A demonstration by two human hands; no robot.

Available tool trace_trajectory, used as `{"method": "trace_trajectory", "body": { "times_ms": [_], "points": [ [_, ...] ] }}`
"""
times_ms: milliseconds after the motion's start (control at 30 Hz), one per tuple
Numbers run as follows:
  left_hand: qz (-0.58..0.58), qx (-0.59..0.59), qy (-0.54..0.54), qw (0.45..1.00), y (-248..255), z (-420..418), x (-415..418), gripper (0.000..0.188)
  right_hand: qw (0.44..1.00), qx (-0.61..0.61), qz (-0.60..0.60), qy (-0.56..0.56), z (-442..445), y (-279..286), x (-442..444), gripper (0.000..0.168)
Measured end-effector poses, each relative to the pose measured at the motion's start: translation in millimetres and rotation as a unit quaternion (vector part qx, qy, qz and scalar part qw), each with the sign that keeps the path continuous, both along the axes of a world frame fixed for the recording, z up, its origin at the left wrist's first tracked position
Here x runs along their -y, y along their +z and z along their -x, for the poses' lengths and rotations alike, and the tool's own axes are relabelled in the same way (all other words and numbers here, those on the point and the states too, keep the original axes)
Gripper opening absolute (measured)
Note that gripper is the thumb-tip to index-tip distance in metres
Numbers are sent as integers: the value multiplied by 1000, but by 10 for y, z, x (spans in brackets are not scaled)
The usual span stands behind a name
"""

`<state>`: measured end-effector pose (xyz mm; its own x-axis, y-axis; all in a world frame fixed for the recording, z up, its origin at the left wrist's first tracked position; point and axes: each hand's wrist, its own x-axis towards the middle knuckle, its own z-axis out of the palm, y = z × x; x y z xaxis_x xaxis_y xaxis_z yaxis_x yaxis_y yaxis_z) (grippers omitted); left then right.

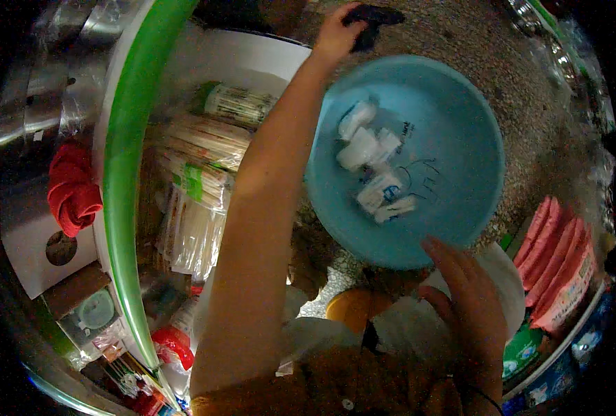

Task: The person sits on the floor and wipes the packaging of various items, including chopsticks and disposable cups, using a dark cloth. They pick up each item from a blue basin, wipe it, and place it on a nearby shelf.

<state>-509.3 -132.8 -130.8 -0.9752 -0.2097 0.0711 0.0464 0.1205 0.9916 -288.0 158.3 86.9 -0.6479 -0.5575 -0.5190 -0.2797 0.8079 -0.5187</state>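
My left arm reaches far forward past a round blue plastic basin (pixel 443 171). At its end my left hand (pixel 337 35) grips a black item (pixel 373 23), perhaps a cloth; blur hides its exact kind. Several small white packets (pixel 365 145) in clear plastic lie on the left side of the basin's floor. Beside the basin's near rim is my right hand (pixel 458 283), with nothing in it and the thumb apart from the fingers. Whether its fingertips touch the rim, I cannot tell.
To the left, a white box (pixel 256 49) contains plastic-wrapped bundles of thin wooden sticks (pixel 198 223). A green-edged shelf (pixel 123 171) and a red cloth (pixel 74 190) are farther left. Pink packs (pixel 557 260) stand at right. The speckled floor (pixel 474 47) shows beyond the basin.
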Motion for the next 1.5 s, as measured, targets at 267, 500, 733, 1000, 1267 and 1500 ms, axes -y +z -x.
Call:
{"method": "trace_trajectory", "body": {
  "times_ms": [267,500,733,1000,1267,1500],
  "points": [
    [-31,30,-168,985,-349,-1056,-1901,43,995,-20,94,30,-41,31,-56,53],
    [-4,92,-79,993,-918,-2221,-2574,53,995,-2,82,56,-114,-40,-179,50],
    [438,164,22,884,-850,-2763,-1736,60,990,-42,114,76,-142,-125,-233,50],
    [422,370,-76,824,-1276,-2833,-1410,75,987,-42,137,73,-103,-89,-158,49],
    [149,406,-84,898,-727,-2562,-1091,72,992,-6,109,60,1,-40,-96,53],
    [-29,263,-3,964,482,-1974,97,63,995,-5,77,69,28,-108,-39,58]
  ]
}}
